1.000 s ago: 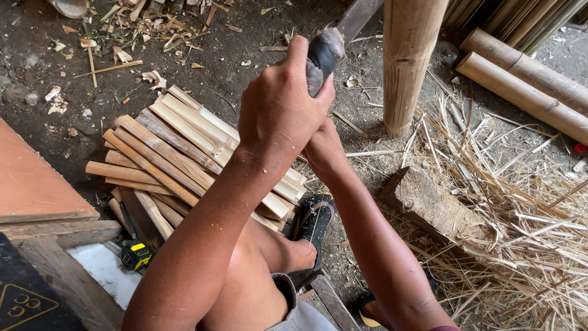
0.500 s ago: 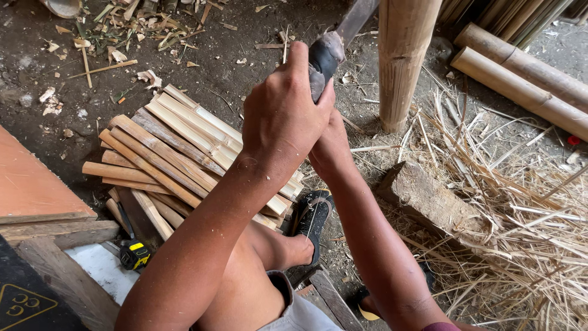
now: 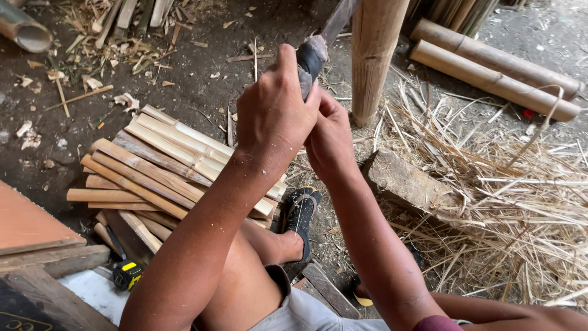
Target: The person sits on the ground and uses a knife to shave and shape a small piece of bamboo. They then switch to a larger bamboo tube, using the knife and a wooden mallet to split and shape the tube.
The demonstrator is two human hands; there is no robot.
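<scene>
My left hand (image 3: 275, 116) is wrapped around the dark handle of a large knife (image 3: 310, 56). My right hand (image 3: 331, 141) sits just below and behind it, gripping the same handle. The blade (image 3: 339, 18) runs up and away, next to an upright bamboo pole (image 3: 376, 55) standing on the dirt floor. Whether the blade touches the pole cannot be told, because its tip leaves the view at the top edge. Below my left forearm lies a stack of split bamboo slats (image 3: 153, 165).
A wooden block (image 3: 410, 184) lies among a heap of thin bamboo shavings (image 3: 508, 202) on the right. Two bamboo culms (image 3: 490, 67) lie at the back right. A yellow tape measure (image 3: 127, 274) and a board (image 3: 30, 224) are at the lower left. My sandalled foot (image 3: 300, 214) rests on the dirt.
Both hands keep their grip on the knife handle. They have shifted only slightly down and to the left in view.
</scene>
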